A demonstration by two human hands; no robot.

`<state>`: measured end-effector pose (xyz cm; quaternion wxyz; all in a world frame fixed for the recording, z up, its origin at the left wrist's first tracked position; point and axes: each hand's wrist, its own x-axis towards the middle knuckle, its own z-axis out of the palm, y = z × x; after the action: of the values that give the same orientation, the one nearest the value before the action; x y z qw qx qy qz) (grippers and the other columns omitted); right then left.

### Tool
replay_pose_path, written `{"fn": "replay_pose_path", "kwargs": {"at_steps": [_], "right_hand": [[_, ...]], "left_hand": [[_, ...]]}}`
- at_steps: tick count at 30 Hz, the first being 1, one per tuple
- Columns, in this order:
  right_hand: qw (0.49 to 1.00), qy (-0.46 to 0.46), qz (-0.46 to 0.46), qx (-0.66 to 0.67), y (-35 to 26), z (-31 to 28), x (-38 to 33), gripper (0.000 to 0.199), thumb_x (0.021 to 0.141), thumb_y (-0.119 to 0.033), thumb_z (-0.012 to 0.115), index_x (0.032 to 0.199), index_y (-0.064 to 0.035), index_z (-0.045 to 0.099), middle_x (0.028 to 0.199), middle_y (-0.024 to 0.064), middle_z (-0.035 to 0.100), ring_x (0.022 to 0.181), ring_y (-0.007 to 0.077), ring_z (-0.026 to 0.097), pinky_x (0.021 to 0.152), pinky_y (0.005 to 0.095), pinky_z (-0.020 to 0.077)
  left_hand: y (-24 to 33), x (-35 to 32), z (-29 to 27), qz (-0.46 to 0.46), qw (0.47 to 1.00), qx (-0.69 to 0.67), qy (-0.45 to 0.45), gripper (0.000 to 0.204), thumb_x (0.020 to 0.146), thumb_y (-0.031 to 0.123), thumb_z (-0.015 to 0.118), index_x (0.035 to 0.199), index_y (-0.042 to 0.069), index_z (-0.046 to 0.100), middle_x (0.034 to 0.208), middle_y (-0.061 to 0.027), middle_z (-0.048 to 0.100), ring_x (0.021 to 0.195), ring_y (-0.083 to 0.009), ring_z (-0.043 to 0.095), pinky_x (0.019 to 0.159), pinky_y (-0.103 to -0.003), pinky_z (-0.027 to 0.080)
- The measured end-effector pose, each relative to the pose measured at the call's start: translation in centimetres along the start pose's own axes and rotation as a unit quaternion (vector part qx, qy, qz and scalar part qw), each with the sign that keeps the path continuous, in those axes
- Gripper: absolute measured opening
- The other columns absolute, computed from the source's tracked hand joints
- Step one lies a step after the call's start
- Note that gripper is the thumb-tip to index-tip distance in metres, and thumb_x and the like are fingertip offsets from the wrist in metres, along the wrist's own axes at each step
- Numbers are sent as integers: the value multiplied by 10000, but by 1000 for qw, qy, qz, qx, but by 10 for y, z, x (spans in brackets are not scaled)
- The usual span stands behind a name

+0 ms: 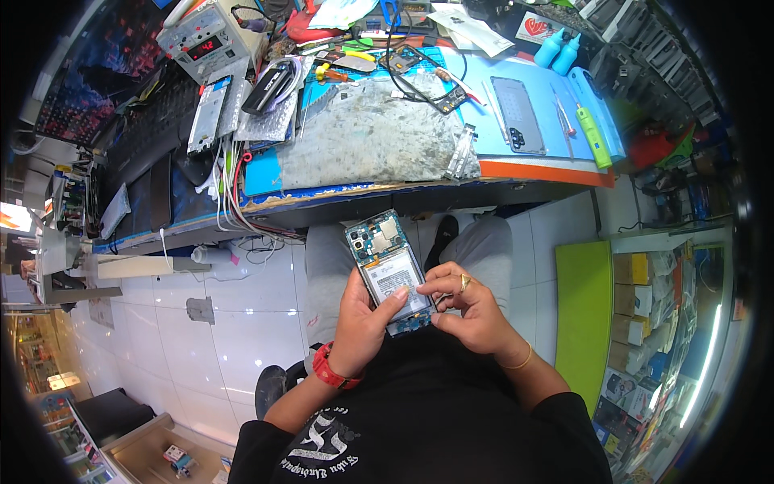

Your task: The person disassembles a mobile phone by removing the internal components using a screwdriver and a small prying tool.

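An opened smartphone [385, 242] lies tilted above my lap, its back off, with the circuit board at the far end and a silver battery [393, 274] in the middle. My left hand [361, 319] grips the phone's left side, thumb across the battery. At the right edge, near the lower end, my right hand [468, 310] touches the phone with bent fingers; whether a small part is between thumb and fingertips I cannot make out. On the bench ahead lies a loose phone back cover [518, 114] with camera holes.
A stained grey work mat [371, 133] covers the bench middle. Cables [234, 189] hang over its front edge. At the right lie a green pen-like tool [592, 137], tweezers [563, 117] and blue bottles [556, 50]. A power supply [205, 44] stands at the far left.
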<state>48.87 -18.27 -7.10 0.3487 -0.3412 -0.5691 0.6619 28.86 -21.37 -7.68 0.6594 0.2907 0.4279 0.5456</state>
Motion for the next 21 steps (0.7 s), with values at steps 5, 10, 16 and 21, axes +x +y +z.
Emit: {"fn": "replay_pose_path", "kwargs": {"at_steps": [5,10,16,21], "right_hand": [[998,16,17,63,8,4,-2,360,870,73,675,1212,-41,667,1157,32,543,892,65,493,749,222,460],[1000,17,-10,19,9,2,-1,315,875,50,688,1172,-52,696,1104,38,573,862,69,510,729,218,455],[1000,13,7,-26,-1,1,0,234,872,18,717,1095,-46,742,1070,52,598,871,93,582,716,230,476],[995,36,-16,-94,-1,1,1,178,869,13,727,1036,-41,756,1056,67,603,861,120,607,705,251,493]], "left_hand": [[-1,-1,1,-3,1000,-7,1,487,978,22,627,1410,7,403,1303,-119,603,1188,-183,623,1003,-348,516],[-1,0,0,-2,1000,-8,1,482,979,21,626,1407,8,405,1292,-117,609,1183,-181,624,1000,-347,518],[1,-1,0,-16,1000,9,-15,468,975,25,631,1392,7,420,1278,-112,618,1175,-179,630,990,-342,523],[3,-1,1,-21,999,30,-26,467,971,22,633,1389,5,424,1283,-114,617,1172,-178,629,991,-342,521]]}}
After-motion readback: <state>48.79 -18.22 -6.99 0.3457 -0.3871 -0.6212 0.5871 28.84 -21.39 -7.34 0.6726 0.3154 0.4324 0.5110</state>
